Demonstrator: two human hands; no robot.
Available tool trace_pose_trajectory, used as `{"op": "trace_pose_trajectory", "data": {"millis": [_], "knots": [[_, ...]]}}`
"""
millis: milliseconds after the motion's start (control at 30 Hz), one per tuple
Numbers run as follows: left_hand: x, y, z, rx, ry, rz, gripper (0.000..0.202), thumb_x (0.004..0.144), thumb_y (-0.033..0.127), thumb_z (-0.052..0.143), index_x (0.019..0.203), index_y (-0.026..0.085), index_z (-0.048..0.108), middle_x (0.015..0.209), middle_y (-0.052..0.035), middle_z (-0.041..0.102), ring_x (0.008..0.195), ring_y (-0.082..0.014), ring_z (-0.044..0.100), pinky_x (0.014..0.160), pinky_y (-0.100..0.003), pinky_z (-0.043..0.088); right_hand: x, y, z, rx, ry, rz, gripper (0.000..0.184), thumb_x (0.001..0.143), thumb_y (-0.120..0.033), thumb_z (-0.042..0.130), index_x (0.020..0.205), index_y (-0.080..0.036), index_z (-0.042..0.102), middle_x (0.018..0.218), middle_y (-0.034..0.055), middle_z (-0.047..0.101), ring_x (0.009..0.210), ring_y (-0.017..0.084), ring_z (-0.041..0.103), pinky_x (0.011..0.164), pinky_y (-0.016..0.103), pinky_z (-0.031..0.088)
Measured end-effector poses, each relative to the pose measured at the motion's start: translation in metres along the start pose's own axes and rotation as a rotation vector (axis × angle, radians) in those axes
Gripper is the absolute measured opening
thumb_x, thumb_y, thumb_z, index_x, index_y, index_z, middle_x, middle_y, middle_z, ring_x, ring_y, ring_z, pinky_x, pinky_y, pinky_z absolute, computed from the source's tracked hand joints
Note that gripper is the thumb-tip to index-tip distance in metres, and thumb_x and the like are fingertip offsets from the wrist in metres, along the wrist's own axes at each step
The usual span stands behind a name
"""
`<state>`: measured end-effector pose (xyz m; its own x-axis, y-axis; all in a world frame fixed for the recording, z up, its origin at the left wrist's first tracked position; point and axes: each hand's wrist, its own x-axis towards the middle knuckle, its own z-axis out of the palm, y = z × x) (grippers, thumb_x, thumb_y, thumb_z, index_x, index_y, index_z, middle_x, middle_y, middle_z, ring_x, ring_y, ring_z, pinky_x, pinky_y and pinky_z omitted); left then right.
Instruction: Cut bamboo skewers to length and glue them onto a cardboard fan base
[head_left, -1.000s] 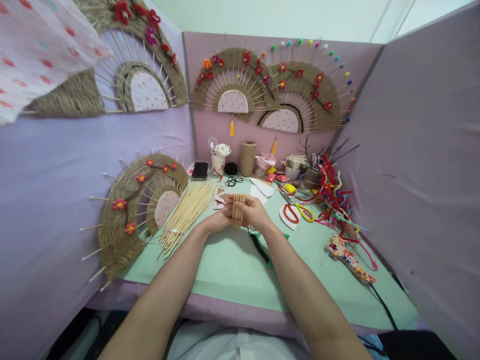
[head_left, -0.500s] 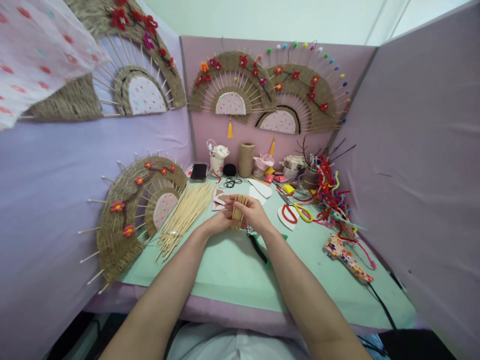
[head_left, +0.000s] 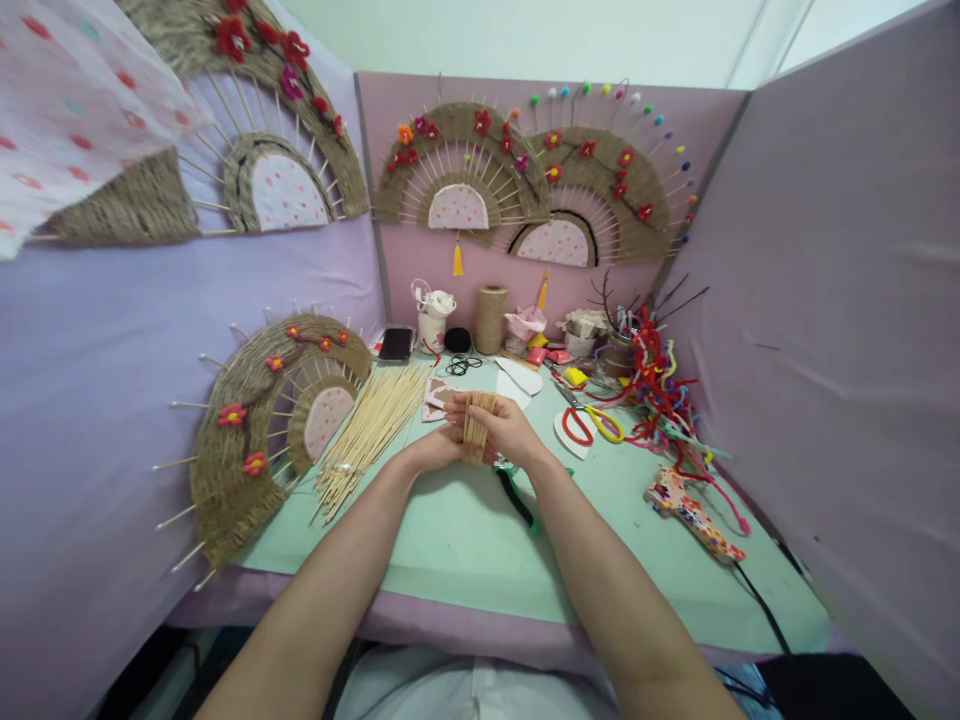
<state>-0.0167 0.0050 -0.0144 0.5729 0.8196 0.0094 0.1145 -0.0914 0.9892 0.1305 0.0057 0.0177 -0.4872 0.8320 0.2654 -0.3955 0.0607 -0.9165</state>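
Between my hands is a bundle of short bamboo sticks (head_left: 478, 428), held roughly upright over the table. My left hand (head_left: 445, 440) cups it from the left and behind, and my right hand (head_left: 513, 432) grips it from the right with the thumb across its front. Just below my right hand lie pliers (head_left: 516, 498) with black and green handles, partly hidden by my forearm. To the left a pile of long bamboo sticks (head_left: 371, 430) rests on the green cloth. Red and yellow-handled scissors (head_left: 592, 424) lie to the right on a white cut piece.
A glue gun (head_left: 694, 515) in floral wrap lies at the right, its cord running off the edge. A twine spool (head_left: 491, 320) stands at the back. Colourful pipe cleaners (head_left: 656, 385) heap at the right. A twine fan (head_left: 277, 420) leans on the left wall.
My hands stay around the stick bundle, which has turned slightly as the fingers shift on it. The whole view has drifted a little; nothing else on the table has moved.
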Motion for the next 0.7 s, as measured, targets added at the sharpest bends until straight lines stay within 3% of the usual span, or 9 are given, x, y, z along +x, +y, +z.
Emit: {"op": "trace_pose_trajectory", "data": {"millis": [333, 700], "knots": [[-0.0034, 0.0040, 0.0032, 0.003, -0.024, 0.006, 0.021, 0.075, 0.025, 0.066, 0.089, 0.012, 0.074, 0.094, -0.0117, 0.074, 0.091, -0.0253, 0.067, 0.087, -0.039, 0.050, -0.0005, -0.0008, -0.0032, 0.052, -0.104, 0.029, 0.037, 0.078, -0.041, 0.069, 0.108, -0.020, 0.066, 0.109, 0.0099, 0.071, 0.101, 0.022, 0.067, 0.096, 0.044, 0.048], [-0.0064, 0.0072, 0.0064, -0.062, 0.005, -0.021, 0.019, 0.071, 0.020, 0.069, 0.088, 0.010, 0.073, 0.091, -0.0113, 0.073, 0.091, -0.0255, 0.066, 0.086, -0.039, 0.050, -0.0032, -0.0021, -0.0019, 0.016, -0.092, 0.027, 0.032, 0.077, -0.039, 0.071, 0.102, -0.020, 0.067, 0.109, 0.0101, 0.071, 0.097, 0.022, 0.068, 0.094, 0.043, 0.050]]}}
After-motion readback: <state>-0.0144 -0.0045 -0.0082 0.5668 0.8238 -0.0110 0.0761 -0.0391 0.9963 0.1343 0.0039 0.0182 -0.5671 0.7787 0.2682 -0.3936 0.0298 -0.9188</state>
